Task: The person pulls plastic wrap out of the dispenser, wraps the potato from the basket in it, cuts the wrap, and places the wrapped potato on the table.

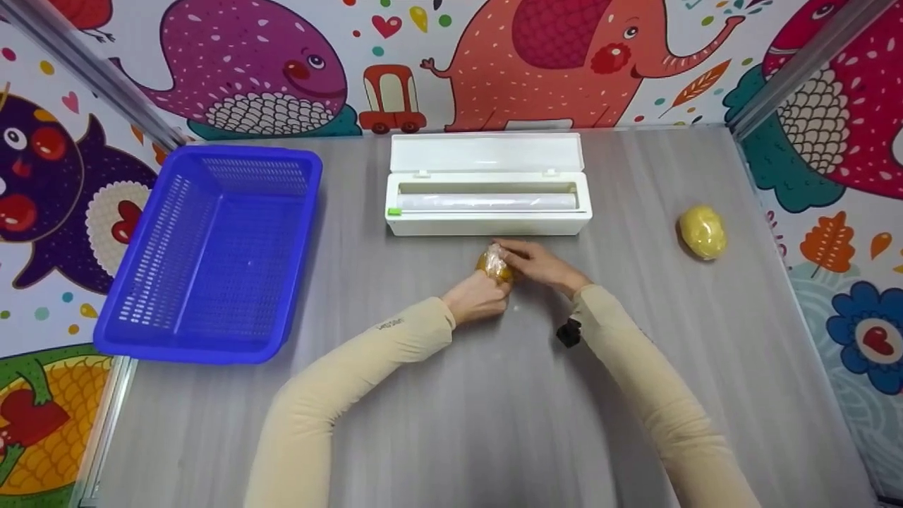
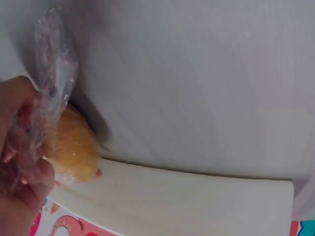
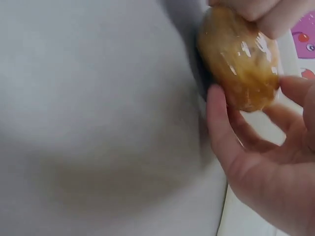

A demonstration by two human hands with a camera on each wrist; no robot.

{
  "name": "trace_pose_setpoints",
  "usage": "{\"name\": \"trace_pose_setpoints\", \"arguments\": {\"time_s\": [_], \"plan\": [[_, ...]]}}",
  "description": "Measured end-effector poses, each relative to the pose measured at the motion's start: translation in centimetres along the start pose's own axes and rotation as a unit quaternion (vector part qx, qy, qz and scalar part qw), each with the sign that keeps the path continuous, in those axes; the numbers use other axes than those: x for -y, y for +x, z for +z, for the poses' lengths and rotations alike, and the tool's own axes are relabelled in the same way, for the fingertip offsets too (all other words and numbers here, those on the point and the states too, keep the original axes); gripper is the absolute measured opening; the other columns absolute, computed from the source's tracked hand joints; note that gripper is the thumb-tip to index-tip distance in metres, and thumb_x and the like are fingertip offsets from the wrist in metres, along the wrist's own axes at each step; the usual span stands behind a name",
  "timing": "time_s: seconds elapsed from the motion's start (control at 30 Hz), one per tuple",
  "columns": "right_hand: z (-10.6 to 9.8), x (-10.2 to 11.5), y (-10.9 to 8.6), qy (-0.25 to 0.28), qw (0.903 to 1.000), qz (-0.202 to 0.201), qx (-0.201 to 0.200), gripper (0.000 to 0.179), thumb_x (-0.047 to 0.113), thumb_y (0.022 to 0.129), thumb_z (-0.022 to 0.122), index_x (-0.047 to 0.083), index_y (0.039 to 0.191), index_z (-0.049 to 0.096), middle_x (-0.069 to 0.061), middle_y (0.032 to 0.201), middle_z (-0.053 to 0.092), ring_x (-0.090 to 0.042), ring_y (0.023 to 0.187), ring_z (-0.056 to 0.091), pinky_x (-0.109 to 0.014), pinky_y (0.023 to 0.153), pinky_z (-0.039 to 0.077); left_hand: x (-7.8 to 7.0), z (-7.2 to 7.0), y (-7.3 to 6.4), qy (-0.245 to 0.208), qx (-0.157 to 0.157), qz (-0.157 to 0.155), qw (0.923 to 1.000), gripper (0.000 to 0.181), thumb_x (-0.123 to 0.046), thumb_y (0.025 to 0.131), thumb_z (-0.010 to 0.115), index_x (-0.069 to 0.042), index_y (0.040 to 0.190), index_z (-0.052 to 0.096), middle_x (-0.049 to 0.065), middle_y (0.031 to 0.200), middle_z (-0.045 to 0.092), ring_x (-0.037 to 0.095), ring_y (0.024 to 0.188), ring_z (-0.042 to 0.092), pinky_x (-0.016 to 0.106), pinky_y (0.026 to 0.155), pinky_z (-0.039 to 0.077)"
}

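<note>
Below the white box, both hands meet at a yellow-brown, oval fruit or vegetable (image 3: 238,59) in clear, shiny plastic film (image 2: 56,64); its exact kind is unclear. My left hand (image 1: 480,296) has curled fingers, and in the left wrist view it grips the gathered film beside the oval thing, with a loose twist of film sticking out past the fingers. The right hand (image 3: 275,167) holds the opposite end of the oval between thumb and fingers. In the right wrist view, part of the left hand covers its top end.
A white film dispenser box (image 1: 487,224), lid raised, holds a roll of clear film (image 1: 487,202) just beyond the hands. On the left stands a blue plastic basket (image 1: 300,247). Another yellow oval thing (image 1: 703,233), shiny on its surface, lies at the right on the grey table (image 1: 451,437).
</note>
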State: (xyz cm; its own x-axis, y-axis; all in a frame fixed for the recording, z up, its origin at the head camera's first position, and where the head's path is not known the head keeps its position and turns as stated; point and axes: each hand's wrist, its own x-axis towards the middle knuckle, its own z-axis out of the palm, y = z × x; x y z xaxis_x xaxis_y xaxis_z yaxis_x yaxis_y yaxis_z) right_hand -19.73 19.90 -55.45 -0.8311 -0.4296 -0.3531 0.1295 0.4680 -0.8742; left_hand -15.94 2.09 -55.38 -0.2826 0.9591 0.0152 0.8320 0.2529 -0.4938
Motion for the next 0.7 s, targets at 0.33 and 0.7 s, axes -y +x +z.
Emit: {"name": "trace_pose_setpoints", "arguments": {"time_s": [0.33,0.7], "plan": [[0.1,0.9,0.8,0.001,0.9995,-0.015,0.028,0.042,0.015,0.100,0.054,-0.008,0.134,0.050,-0.028,0.123,0.057,-0.026,0.099,0.059,-0.028,0.077,0.052,-0.5,-1.8,-0.2,0.021,0.050,0.001,0.9985,0.021,-0.019,0.094,0.054,-0.021,0.088,0.074,-0.005,0.083,0.064,0.007,0.066,0.058,0.025,0.052,0.046],[0.6,1.8,0.6,-0.019,0.9990,-0.018,0.036,0.039,0.011,0.099,0.054,-0.015,0.128,0.051,-0.030,0.118,0.059,-0.027,0.096,0.060,-0.031,0.079,0.052,-0.3,-3.6,-1.4,-0.047,0.045,-0.049,0.9967,0.015,-0.015,0.094,0.058,-0.018,0.097,0.072,0.000,0.094,0.059,0.008,0.065,0.058,0.023,0.049,0.051]]}}
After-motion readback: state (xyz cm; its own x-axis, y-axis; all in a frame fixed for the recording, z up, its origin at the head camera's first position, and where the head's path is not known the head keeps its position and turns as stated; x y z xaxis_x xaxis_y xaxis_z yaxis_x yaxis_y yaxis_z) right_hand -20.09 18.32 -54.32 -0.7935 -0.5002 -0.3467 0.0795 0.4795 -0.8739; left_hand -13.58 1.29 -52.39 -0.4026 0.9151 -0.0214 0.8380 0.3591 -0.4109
